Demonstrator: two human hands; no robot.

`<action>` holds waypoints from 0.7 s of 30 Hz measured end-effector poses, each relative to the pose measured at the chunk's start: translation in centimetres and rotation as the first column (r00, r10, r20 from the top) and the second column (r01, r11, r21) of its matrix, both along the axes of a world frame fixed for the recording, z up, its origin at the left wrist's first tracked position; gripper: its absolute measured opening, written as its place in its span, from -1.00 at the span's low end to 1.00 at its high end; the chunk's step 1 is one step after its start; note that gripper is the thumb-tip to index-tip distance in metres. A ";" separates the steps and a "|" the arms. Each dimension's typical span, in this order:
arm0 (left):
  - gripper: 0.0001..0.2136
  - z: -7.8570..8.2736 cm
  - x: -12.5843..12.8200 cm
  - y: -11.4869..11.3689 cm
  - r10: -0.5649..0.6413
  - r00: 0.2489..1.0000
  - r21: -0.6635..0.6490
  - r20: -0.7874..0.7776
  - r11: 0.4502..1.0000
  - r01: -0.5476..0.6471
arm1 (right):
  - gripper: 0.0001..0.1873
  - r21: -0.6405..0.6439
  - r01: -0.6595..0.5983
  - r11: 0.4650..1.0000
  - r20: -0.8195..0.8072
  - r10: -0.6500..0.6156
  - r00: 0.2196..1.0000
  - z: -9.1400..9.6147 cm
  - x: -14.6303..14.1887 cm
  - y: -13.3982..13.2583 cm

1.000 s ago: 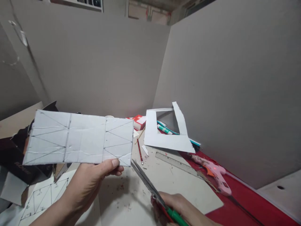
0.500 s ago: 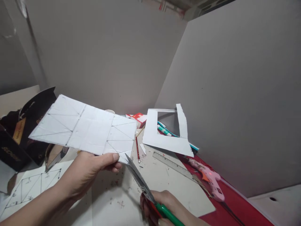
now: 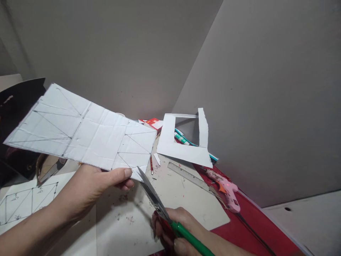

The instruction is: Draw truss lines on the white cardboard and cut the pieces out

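A white piece of cardboard (image 3: 101,135) with ruled triangle lines is held up over the table, slanting down to the right. My left hand (image 3: 106,185) pinches its lower edge, thumb on top and fingers beneath. In my right hand (image 3: 181,224) is a pair of scissors (image 3: 154,195) with green and red handles. The scissors' blades are at the cardboard's lower right corner, one blade showing on top of it. My right fingers wrap round the handles and are partly hidden.
A white cut-out frame (image 3: 183,153) stands against the wall. Nearby lie a clear ruler (image 3: 186,174), a pink glue gun (image 3: 226,188), a red pencil (image 3: 151,165) and a paper scrap (image 3: 157,159). A drawn sheet (image 3: 26,199) and a black bag (image 3: 16,106) are at left.
The view has shifted slightly, so the table things appear higher and further left. The cardboard appears larger and nearer. Both hands keep their grips, with the scissors still at the same corner.
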State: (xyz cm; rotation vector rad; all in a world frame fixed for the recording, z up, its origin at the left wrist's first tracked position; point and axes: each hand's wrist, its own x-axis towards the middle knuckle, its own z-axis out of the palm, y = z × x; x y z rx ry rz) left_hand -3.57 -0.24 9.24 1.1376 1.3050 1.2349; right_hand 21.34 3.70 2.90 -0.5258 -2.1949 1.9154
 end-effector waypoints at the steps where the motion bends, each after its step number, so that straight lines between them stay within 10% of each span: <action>1: -0.78 -0.1 0.0 0.0 0.001 1.000 -0.006 -0.004 1.000 -0.001 | -0.38 0.000 0.014 1.000 -0.004 -0.014 1.000 -0.2 0.0 -0.1; 8: -0.79 -0.2 -0.1 0.1 0.019 1.000 -0.042 0.009 0.999 -0.019 | -0.26 0.006 0.047 0.999 0.027 -0.047 0.999 -2.1 0.3 -0.1; 21: -0.85 -0.2 0.0 0.0 0.024 1.000 -0.030 -0.001 0.999 -0.024 | -0.36 0.191 -0.040 0.981 0.044 0.032 0.999 1.1 0.4 0.0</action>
